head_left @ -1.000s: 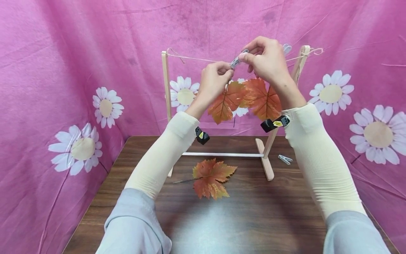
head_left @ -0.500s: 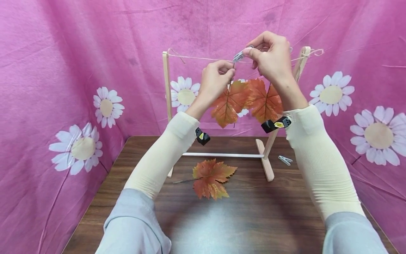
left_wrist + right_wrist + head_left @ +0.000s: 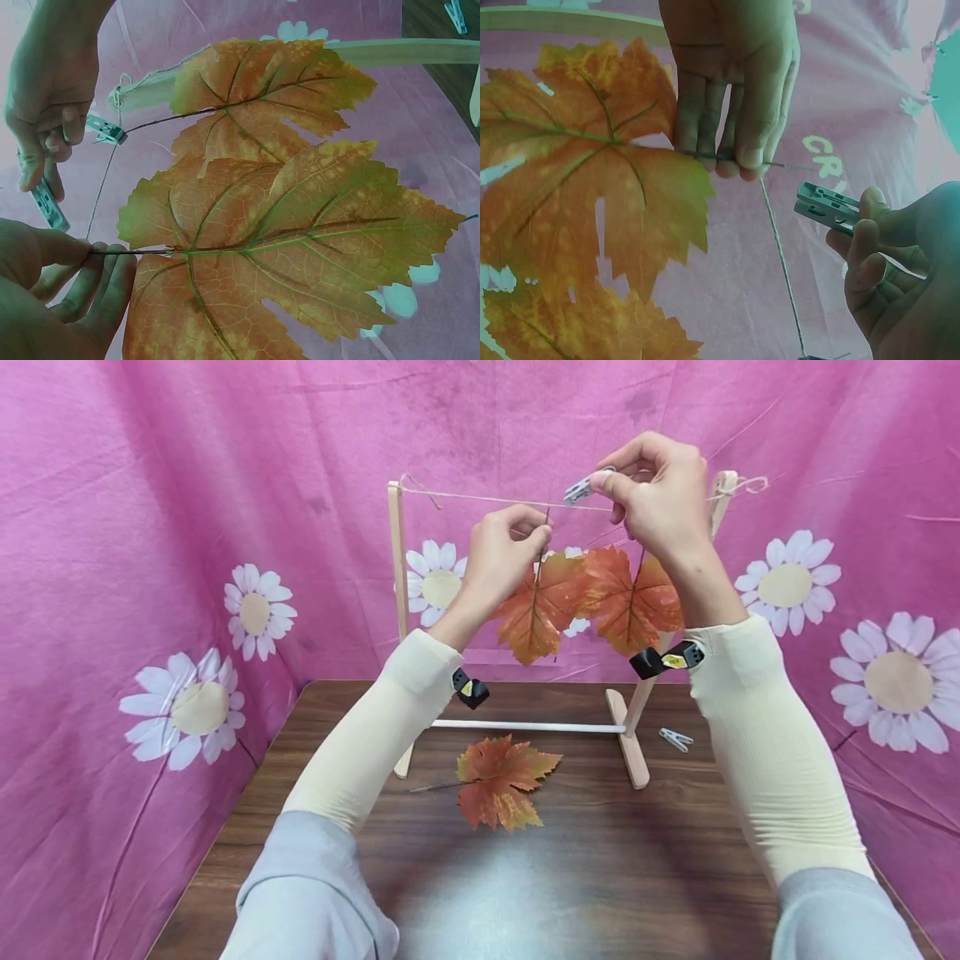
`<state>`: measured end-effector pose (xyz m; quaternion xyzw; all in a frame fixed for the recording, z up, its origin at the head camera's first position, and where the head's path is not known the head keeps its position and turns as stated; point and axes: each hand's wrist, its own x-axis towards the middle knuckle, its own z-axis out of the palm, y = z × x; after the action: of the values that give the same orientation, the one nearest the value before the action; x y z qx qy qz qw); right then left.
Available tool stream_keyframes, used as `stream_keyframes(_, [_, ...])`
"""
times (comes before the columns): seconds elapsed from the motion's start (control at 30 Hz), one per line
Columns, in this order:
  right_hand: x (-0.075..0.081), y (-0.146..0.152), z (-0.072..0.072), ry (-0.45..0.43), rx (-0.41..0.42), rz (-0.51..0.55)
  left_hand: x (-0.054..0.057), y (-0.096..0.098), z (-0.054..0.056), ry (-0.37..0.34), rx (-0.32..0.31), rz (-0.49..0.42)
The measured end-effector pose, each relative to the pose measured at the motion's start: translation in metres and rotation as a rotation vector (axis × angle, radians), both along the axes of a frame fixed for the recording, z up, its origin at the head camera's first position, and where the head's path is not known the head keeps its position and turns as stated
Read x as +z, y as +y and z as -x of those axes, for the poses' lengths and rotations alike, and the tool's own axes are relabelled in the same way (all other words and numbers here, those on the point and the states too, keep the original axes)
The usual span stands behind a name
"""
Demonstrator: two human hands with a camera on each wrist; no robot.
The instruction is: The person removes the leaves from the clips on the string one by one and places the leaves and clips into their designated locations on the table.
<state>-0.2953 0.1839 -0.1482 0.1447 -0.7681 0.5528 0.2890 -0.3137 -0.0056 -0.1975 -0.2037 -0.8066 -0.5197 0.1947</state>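
Note:
My left hand (image 3: 504,550) pinches the thin stem of an orange-green artificial maple leaf (image 3: 536,610) just below the string (image 3: 480,497). The stem's tip sticks up past the fingertips. To the right and slightly higher, my right hand (image 3: 666,497) holds a grey clothespin (image 3: 579,490) between thumb and fingers. In the right wrist view, a small gap separates that clothespin (image 3: 826,206) from the stem. A second leaf (image 3: 632,600) hangs beside the first; the left wrist view shows its stem clipped to the string by another clothespin (image 3: 106,130).
A wooden frame with a left post (image 3: 397,560) carries the string, and a white bar (image 3: 528,726) joins its feet. On the brown table (image 3: 600,877) lie another maple leaf (image 3: 498,781) and a loose clothespin (image 3: 676,739). Pink flowered cloth (image 3: 322,435) surrounds it.
My right hand has drawn the clothespin up and to the right, from the stem's tip to a spot apart from it. The left hand keeps its pinch on the stem and has hardly moved.

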Motion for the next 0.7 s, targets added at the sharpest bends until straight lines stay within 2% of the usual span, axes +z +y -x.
stream_keyframes(0.2, [0.0,0.007,-0.004,0.024,-0.002,-0.001,-0.001,-0.007,-0.005,0.006,-0.012,-0.014])
stream_keyframes(0.37, [-0.001,0.013,-0.008,-0.01,-0.01,-0.029,-0.003,-0.014,-0.008,0.004,-0.009,-0.022])
stream_keyframes(0.7, [-0.005,0.018,-0.015,-0.055,0.037,-0.004,-0.002,-0.026,-0.012,0.011,-0.001,-0.052])
